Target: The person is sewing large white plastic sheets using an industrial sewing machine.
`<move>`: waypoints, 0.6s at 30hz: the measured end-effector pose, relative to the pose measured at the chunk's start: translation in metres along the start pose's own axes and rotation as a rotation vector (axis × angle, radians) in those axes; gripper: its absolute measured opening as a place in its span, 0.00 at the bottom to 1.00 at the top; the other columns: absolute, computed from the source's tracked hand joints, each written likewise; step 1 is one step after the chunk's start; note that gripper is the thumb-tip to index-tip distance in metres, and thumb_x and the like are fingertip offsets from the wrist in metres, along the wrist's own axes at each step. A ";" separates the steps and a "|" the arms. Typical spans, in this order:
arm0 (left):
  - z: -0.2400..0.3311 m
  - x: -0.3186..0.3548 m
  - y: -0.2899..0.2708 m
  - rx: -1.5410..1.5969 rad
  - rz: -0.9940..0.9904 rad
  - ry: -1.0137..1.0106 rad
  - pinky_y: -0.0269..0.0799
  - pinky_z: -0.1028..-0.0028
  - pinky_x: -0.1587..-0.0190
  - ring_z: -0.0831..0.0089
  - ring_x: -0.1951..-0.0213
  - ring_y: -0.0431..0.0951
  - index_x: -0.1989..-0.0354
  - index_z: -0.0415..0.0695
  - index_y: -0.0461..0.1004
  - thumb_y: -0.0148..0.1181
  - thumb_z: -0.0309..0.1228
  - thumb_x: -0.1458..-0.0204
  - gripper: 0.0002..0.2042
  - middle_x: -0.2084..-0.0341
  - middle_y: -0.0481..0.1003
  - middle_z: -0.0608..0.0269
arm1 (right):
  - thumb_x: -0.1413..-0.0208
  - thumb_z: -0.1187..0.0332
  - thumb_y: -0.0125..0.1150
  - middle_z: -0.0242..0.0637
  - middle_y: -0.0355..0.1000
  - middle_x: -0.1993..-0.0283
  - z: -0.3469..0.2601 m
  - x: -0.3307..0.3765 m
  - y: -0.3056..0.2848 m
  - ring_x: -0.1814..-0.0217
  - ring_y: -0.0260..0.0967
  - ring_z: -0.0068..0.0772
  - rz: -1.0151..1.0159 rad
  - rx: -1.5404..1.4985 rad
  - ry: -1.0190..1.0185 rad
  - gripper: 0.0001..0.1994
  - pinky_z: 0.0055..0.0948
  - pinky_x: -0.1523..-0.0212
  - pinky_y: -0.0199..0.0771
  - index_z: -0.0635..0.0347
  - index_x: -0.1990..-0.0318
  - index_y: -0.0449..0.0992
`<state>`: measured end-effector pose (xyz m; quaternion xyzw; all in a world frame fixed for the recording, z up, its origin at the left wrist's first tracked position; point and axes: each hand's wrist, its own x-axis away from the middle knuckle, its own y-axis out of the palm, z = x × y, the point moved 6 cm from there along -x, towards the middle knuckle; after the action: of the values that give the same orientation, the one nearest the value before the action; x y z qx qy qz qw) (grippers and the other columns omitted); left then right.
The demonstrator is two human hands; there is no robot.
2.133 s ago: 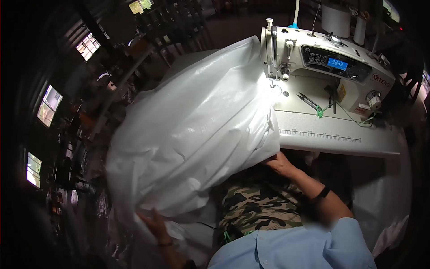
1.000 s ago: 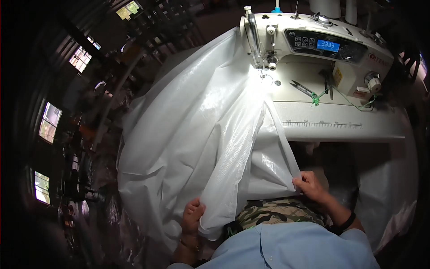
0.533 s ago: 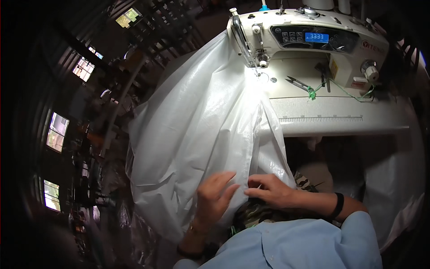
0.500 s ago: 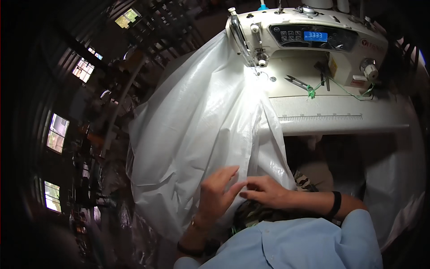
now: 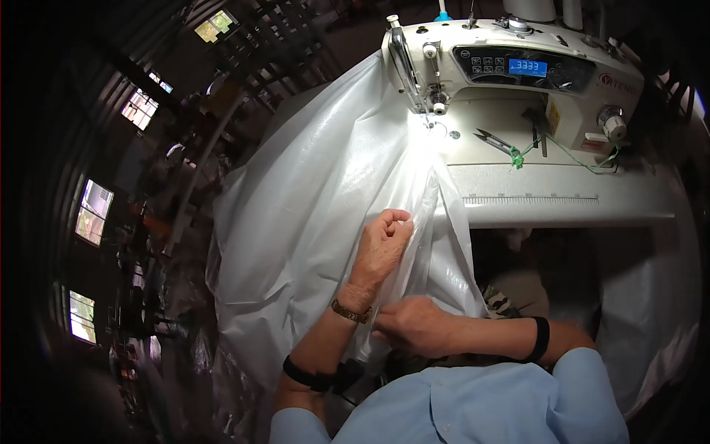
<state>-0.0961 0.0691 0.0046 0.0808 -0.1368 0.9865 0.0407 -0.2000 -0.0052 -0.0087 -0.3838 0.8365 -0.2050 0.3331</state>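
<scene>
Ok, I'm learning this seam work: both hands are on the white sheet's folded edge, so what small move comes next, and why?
Probably slide the left hand further up the fold toward the sewing machine. It pinches the edge of the white sheet part-way, the right hand holds the lower end, and the stretch up to the needle still looks loose.

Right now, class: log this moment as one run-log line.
left hand: pinching folded edge of white plastic sheet | right hand: gripping same edge lower down | sheet: draped from sewing machine table to lap
</scene>
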 end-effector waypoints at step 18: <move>0.033 -0.018 0.024 -1.180 0.219 0.593 0.73 0.62 0.71 0.57 0.73 0.79 0.72 0.40 0.72 0.58 0.28 0.45 0.06 0.75 0.73 0.56 | 0.54 0.70 0.69 0.41 0.65 0.70 0.052 0.082 -0.097 0.67 0.65 0.47 0.680 0.529 0.456 0.12 0.40 0.66 0.64 0.61 0.67 0.70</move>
<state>-0.0757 0.0360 0.0261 -0.2437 -0.6438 0.7253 0.0137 -0.1531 -0.1336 -0.0198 0.0639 0.8853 -0.3691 0.2756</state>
